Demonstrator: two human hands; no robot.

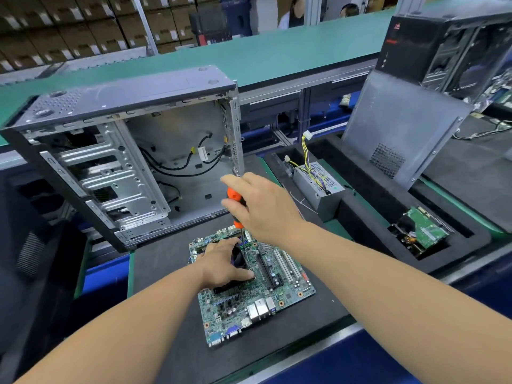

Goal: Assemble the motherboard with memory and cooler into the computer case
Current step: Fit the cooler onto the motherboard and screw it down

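Note:
A green motherboard (pixel 279 289) lies flat on the black foam mat in front of me. My left hand (pixel 221 261) rests on the black cooler (pixel 239 260) mounted on the board, thumb pressed at its near right corner. My right hand (pixel 263 206) grips an orange-and-black screwdriver (pixel 235 200) held upright, its shaft reaching down to the cooler's far edge. The open computer case (pixel 133 151) stands behind the board, its side off, black cables hanging inside.
A grey power supply (pixel 318 184) with yellow wires sits in a foam slot to the right. A side panel (pixel 401 128) leans beyond it, and a hard drive (pixel 424 231) lies in another recess. A second case (pixel 448 42) stands on the green conveyor (pixel 277 51).

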